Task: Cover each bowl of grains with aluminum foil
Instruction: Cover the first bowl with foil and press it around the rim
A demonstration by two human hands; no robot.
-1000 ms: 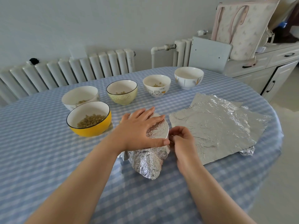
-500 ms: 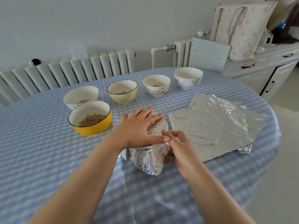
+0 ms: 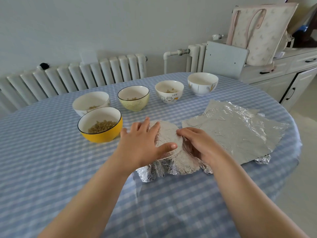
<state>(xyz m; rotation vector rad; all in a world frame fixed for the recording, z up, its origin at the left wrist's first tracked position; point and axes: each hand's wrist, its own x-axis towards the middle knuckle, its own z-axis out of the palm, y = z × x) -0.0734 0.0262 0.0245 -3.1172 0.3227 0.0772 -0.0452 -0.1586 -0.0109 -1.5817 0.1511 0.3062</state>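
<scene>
A foil-covered bowl [image 3: 169, 134] sits on the table in front of me, its foil skirt crumpled down to the cloth. My left hand [image 3: 142, 143] lies flat on the left of the foil top, fingers spread. My right hand [image 3: 199, 145] presses the foil against the bowl's right side, fingers bent over the rim. A stack of loose foil sheets [image 3: 240, 127] lies to the right. Uncovered bowls holding grains: yellow [image 3: 101, 125], white [image 3: 91, 103], pale green [image 3: 133, 97], a cartoon-print one [image 3: 169, 91] and a white one with leaf marks [image 3: 202, 83].
The oval table [image 3: 42, 160] wears a blue checked cloth. A white radiator [image 3: 77, 78] runs along the wall behind it. At the right stand a grey chair back [image 3: 224, 59], a white cabinet [image 3: 291, 78] and a pale tote bag [image 3: 260, 31].
The covered bowl is now upright with its flat foil top facing up, where earlier it was tilted. My right hand moved from pinching the foil edge to pressing the right side.
</scene>
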